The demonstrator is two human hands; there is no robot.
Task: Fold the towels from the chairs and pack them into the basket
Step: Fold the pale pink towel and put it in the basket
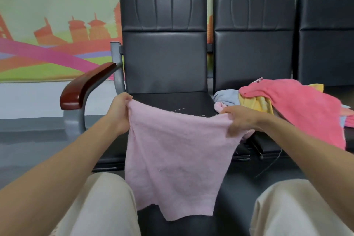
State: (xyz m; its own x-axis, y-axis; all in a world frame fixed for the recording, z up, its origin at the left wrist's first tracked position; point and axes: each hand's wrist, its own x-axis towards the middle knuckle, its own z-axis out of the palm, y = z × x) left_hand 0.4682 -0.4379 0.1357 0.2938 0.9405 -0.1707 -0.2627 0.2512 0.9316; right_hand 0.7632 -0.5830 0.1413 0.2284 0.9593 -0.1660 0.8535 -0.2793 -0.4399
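Both arms stretch forward, bare forearms angled inward. The left hand point(119, 110) pinches one upper corner of a pale pink towel point(172, 159), fingers curled round the edge, and the right hand point(241, 119) grips the other upper corner, knuckles up. The towel hangs spread between them before the black bench point(164, 59), its lower edge between the knees point(103, 197). A pile of towels point(297, 105) lies on the next seat, right.

pale pink towel point(172, 155) | hanging spread, held by top corners | towel pile point(287, 101) on middle chair seat
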